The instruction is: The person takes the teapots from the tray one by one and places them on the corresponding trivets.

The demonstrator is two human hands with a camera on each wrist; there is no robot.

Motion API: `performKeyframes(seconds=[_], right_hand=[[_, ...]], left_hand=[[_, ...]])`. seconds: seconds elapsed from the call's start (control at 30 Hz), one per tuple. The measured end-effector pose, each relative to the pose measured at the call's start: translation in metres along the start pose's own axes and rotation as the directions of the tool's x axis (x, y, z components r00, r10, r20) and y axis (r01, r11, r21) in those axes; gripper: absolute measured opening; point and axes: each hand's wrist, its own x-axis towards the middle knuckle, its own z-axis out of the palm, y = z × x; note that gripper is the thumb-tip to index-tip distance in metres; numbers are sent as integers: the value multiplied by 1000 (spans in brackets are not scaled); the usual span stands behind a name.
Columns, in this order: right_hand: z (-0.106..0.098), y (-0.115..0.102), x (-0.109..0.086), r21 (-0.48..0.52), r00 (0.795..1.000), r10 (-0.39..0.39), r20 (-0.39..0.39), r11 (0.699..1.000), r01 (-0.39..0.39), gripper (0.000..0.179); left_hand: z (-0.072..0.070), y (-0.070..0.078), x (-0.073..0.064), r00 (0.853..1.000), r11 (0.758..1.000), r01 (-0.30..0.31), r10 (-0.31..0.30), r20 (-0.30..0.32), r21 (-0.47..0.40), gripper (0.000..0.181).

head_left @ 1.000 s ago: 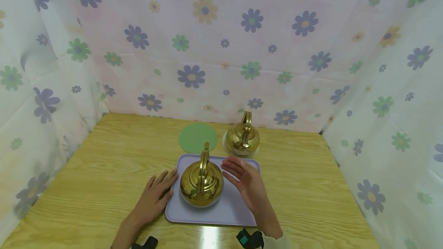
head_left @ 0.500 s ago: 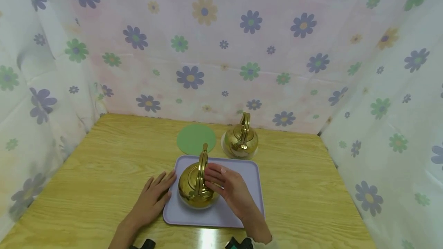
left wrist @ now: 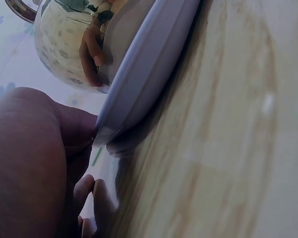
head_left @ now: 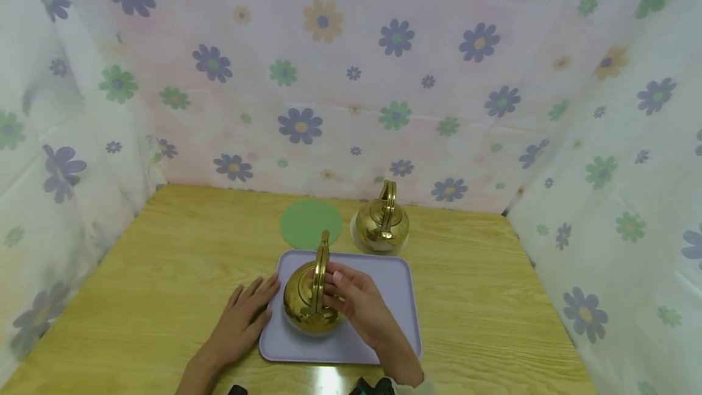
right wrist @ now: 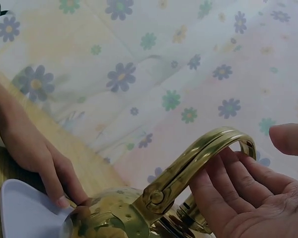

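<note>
A shiny gold kettle (head_left: 298, 297) with an upright handle (right wrist: 188, 166) stands on the left part of a pale purple tray (head_left: 386, 276). My right hand (head_left: 362, 306) is at that handle. In the right wrist view its fingers (right wrist: 231, 181) reach under the handle's arch, nearly straight, while the thumb (right wrist: 290, 140) stays apart from the metal. At the tray's left edge rests my left hand (head_left: 241, 319), fingers extended. The left wrist view has its thumb (left wrist: 77, 124) against the tray rim (left wrist: 139, 74), with the other fingers beyond, partly hidden.
Behind the tray, a second gold kettle (head_left: 382, 224) stands on a pale round mat (head_left: 356, 244). To its left lies a green round mat (head_left: 309, 224). The wooden table (head_left: 482, 297) is bordered by flowered cloth (head_left: 351, 96) at the back and sides.
My right hand has moved left from beside the front kettle to its handle, and its fingers now reach under the arch. The left hand has stayed at the tray's edge.
</note>
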Motion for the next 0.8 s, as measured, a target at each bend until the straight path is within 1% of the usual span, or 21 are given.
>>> performKeyframes(seconds=[0.17,0.33,0.47,0.67,0.73,0.8], right_hand=[[2,3,0,9,999,-16,45,1000,16,54],[4,4,-1,31,997,-20,74,999,17,58],[6,3,-1,11,999,0,41,1000,0,57],[11,2,3,-18,998,35,-45,999,-36,50],[12,3,5,-22,997,35,-63,999,-37,49],[13,4,6,-32,997,18,-73,999,-20,49]], left_hand=[[-1,2,-3,1000,1000,25,-25,1,4,49],[-1,2,-4,1000,1000,25,-25,-6,12,50],[0,2,-4,1000,1000,28,-28,-2,-3,50],[0,2,-1,999,999,38,-37,14,-23,50],[0,1,-1,999,999,36,-36,17,-27,50],[1,0,0,999,999,32,-32,16,-25,50]])
